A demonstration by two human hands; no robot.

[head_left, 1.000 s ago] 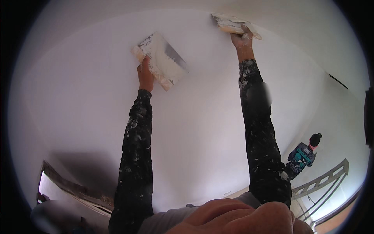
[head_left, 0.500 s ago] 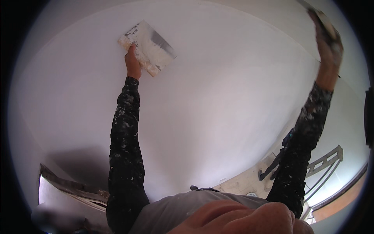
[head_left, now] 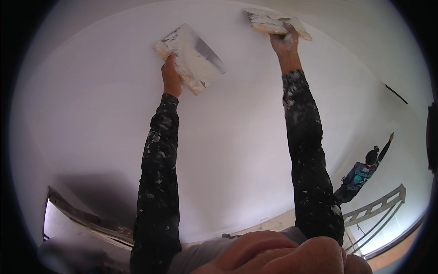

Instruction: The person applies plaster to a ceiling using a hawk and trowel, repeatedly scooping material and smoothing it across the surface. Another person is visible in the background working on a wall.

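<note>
Right hand (head_left: 284, 42) is back near the top centre of the white ceiling (head_left: 228, 137). Half a sec ago that arm was swung far out to the right edge; now it's pulled in, roughly where it sat 1 s ago. Reads as one wide stroke out and back, so prob. a spreading pass w/ the small knife (head_left: 273, 22). Its blade lies flat or nearly flat on the surface, crusted w/ white compound. Fingers are wrapped tight around the handle.

Left hand (head_left: 171, 77) has barely moved across the three frames. It holds the wide trowel (head_left: 191, 57) up close to the ceiling, the blade tilted, w/ a heap of white compound on it and bare metal showing at the far corner. Fingers are closed on the handle from below; can't tell if the blade edge touches the surface.

The load on the trowel looks about the same as before, so my read is not much material was taken off it in this pass.

Both sleeves are black and spattered white. Another person (head_left: 362, 173) works at lower right, one arm raised to the surface, near a ladder (head_left: 378, 208). Well apart from these hands.
</note>
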